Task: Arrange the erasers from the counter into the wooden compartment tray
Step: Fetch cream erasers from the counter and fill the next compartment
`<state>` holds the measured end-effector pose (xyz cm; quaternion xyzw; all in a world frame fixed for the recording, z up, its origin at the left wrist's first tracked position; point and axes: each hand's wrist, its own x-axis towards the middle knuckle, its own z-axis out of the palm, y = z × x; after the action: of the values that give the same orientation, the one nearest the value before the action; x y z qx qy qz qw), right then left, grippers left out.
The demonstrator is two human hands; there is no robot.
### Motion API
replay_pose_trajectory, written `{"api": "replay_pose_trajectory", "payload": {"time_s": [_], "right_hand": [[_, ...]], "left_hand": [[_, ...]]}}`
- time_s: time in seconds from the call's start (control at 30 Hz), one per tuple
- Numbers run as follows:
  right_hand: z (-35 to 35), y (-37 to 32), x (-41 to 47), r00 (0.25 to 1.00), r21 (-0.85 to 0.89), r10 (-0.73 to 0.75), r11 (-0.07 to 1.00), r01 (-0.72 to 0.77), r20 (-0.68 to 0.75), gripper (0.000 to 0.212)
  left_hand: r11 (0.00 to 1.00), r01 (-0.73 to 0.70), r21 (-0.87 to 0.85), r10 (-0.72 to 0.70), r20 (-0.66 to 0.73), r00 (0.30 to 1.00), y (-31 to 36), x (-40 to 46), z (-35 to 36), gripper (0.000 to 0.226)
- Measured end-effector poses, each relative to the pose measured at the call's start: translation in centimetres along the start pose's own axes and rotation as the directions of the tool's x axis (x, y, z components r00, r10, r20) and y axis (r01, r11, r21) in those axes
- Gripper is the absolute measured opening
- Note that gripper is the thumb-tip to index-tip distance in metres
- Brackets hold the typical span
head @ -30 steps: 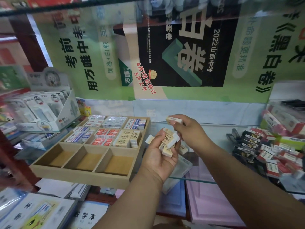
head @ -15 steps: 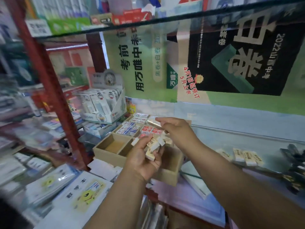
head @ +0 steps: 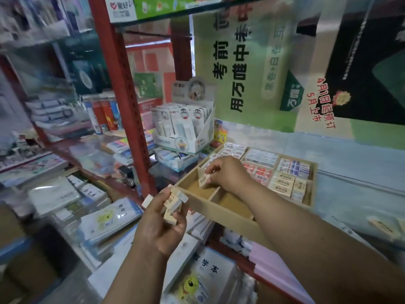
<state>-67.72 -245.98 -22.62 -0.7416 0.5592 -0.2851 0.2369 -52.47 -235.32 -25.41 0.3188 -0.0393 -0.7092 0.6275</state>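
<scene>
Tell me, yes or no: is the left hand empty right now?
No. The left hand grips a bunch of erasers beside the wooden tray, while the right hand pinches a single eraser over a front compartment.

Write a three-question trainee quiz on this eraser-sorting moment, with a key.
1. True or false: the right hand holds an eraser over the near-left compartment of the wooden tray.
2. What does the left hand hold? A) one pen B) several erasers C) nothing
3. Fill in: the tray's near row of compartments looks ____, while those behind are filled with packed erasers.

Key: 1 true; 2 B; 3 empty
</scene>
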Motion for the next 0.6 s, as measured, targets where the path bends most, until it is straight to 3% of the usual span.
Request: {"api": "replay_pose_trajectory", "payload": {"time_s": [0.17,0.33,0.43,0.5,0.6], "right_hand": [[0.7,0.4,0.2,0.998,0.074,0.017,0.997,-0.013,-0.054,0.030],[0.1,-0.8,1.2,0.997,-0.252,-0.078,0.965,0.074,-0.008,0.014],[0.8,-1.5,2.2,0.988,-0.396,-0.078,0.910,0.126,0.135,0.028],[1.4,-1.0,2.3,0.982,-0.363,-0.075,0.922,0.135,0.172,0.033],[1.5,0.3,1.9,0.980,-0.183,-0.120,0.972,0.149,0.156,0.030]], "left_hand": [[0.999,-0.013,-0.038,0.012,-0.017,1.000,0.5,0.5,-1.1,0.015],[0.999,-0.007,-0.036,0.006,-0.027,1.000,0.1,0.6,-0.7,0.009],[0.999,-0.021,-0.026,0.019,-0.058,0.998,-0.1,0.8,-0.4,0.008],[0.999,-0.030,-0.026,0.028,-0.066,0.997,-0.2,0.8,-0.3,0.008],[0.998,-0.048,-0.031,0.045,-0.088,0.995,-0.2,0.8,-0.2,0.010]]}}
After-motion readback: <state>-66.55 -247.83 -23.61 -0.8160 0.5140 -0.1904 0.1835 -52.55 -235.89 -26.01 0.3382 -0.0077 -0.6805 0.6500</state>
